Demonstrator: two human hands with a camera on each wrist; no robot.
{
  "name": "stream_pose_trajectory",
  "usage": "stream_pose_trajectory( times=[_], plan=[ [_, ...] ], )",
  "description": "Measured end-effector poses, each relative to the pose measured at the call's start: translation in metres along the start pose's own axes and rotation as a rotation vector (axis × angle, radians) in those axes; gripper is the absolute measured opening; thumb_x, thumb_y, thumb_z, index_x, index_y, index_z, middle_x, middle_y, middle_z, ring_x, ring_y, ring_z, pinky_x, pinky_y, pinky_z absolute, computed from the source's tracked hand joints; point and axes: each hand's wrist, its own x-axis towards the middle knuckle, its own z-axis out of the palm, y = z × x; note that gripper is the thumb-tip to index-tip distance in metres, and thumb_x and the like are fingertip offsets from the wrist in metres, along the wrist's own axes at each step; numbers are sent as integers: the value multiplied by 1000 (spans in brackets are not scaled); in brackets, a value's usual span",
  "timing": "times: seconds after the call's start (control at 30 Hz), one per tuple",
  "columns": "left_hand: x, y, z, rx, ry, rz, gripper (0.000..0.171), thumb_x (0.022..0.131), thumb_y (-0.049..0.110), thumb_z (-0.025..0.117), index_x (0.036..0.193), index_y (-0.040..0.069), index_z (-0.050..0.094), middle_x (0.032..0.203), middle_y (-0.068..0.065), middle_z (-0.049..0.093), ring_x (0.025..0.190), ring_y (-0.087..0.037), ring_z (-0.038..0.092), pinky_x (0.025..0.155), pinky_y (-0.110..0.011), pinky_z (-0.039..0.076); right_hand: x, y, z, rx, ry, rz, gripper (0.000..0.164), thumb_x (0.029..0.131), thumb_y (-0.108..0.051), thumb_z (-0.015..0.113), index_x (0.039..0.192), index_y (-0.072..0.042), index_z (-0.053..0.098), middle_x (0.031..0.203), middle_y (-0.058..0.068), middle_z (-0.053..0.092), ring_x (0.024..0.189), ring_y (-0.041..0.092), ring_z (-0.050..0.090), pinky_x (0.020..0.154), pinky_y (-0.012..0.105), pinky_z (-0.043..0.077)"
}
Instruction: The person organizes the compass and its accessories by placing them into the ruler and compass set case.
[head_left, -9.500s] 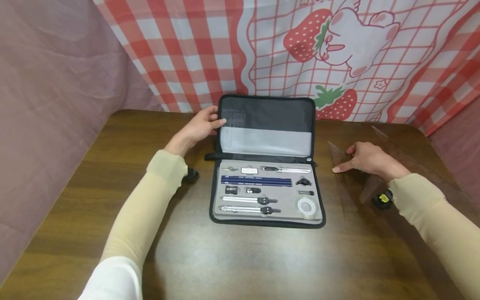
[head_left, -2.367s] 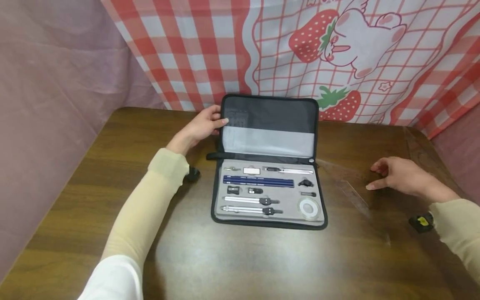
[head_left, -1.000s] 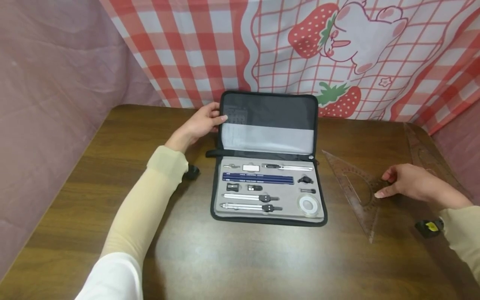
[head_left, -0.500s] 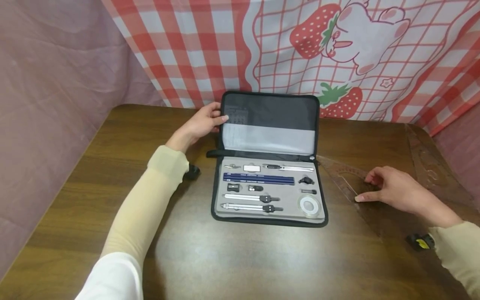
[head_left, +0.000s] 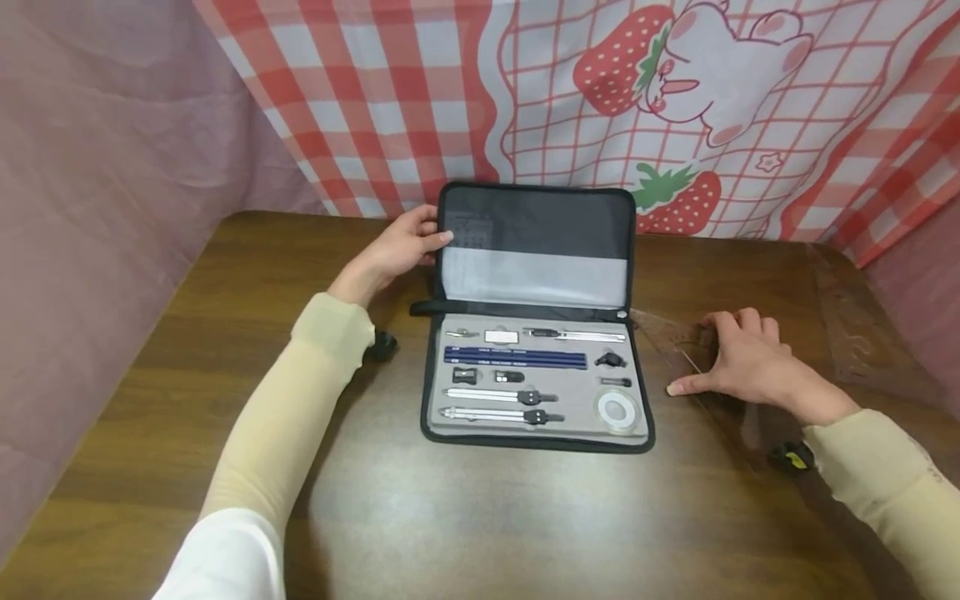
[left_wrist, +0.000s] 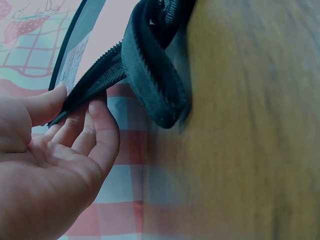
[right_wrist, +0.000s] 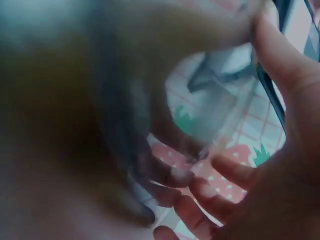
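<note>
A black zip case (head_left: 536,446) lies unzipped on the table, its lid raised. In its grey insert sit compasses (head_left: 502,415), blue pencils (head_left: 513,357), a white eraser (head_left: 501,337), a sharpener (head_left: 464,376) and a roll of tape (head_left: 617,411). My left hand (head_left: 401,246) grips the lid's left edge between thumb and fingers; in the left wrist view this zipped edge (left_wrist: 95,77) lies in the pinch. Right of the case, my right hand (head_left: 757,362) spreads its fingers over a clear set square (head_left: 660,333), partly hidden beneath it. Whether the fingertips touch it is unclear.
Another clear set square (head_left: 855,333) lies at the table's right end. A checked strawberry cloth (head_left: 405,100) hangs behind the wooden table (head_left: 487,525). The case's black strap loop (left_wrist: 150,70) sticks out to the left.
My right hand has moved left over the nearer set square and its fingers have spread. Earlier, that set square shifted and turned beside the case. The left hand stays on the lid.
</note>
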Motion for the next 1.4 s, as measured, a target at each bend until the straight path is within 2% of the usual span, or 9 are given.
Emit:
stream_pose_trajectory(
  times=[0.1,0.3,0.47,0.67,0.8,0.9,1.13,1.23,1.4],
  plan=[
    [0,0,1,0,-4,6,40,92,28,54,128,14,43,114,-4,58,99,-18,55,83,-31,45,10,-2,-6,10,-84,5,120,41,-79,67,120,7,39,113,31,34,101,47,25,78,65,33],
    [2,1,1,-6,-13,19,39,92,28,54,127,14,43,113,-4,59,98,-19,55,84,-32,45,18,-9,-11,84,-178,-2,110,43,-71,73,112,8,42,104,25,47,93,37,38,79,51,40],
    [2,0,0,-2,-13,10,39,92,28,54,127,13,43,112,-5,59,98,-19,55,84,-32,45,16,-12,-8,122,-219,24,102,46,-66,75,110,8,45,100,22,51,86,32,43,75,45,42],
    [1,-2,1,-6,-19,2,40,92,27,54,128,13,43,113,-5,58,98,-19,55,83,-32,45,13,-14,-9,111,-232,-14,88,50,-63,76,101,5,53,95,18,52,86,32,42,73,44,40],
    [0,-2,2,-8,-20,5,39,92,28,53,127,13,43,112,-5,59,98,-19,55,83,-33,45,10,-17,-13,90,-222,-66,72,58,-54,78,100,1,57,97,15,53,88,30,44,75,45,41],
    [0,-2,2,-9,-17,4,39,92,28,53,127,13,43,112,-5,59,97,-19,56,82,-33,45,5,-19,-17,18,-179,-103,66,65,-44,78,106,2,56,101,18,54,90,31,48,78,49,44],
    [1,-3,0,-5,-14,5,40,92,28,53,128,13,42,113,-5,58,98,-18,55,83,-32,45,-16,-35,-14,-172,-202,-52,87,71,-49,70,123,15,43,115,36,41,87,41,52,76,56,45],
    [2,-2,0,-11,-14,4,40,92,28,54,127,13,43,112,-4,59,98,-18,55,83,-32,45,-20,-42,-10,-212,-179,-78,76,75,-38,68,120,18,44,111,35,42,76,34,53,72,52,47],
    [2,-1,-3,-29,-20,1,40,92,27,54,127,13,43,113,-6,58,99,-19,55,83,-33,46,-22,-43,-6,-286,-60,-199,49,75,-19,64,106,17,51,100,33,48,61,24,51,59,45,50]
  ],
)
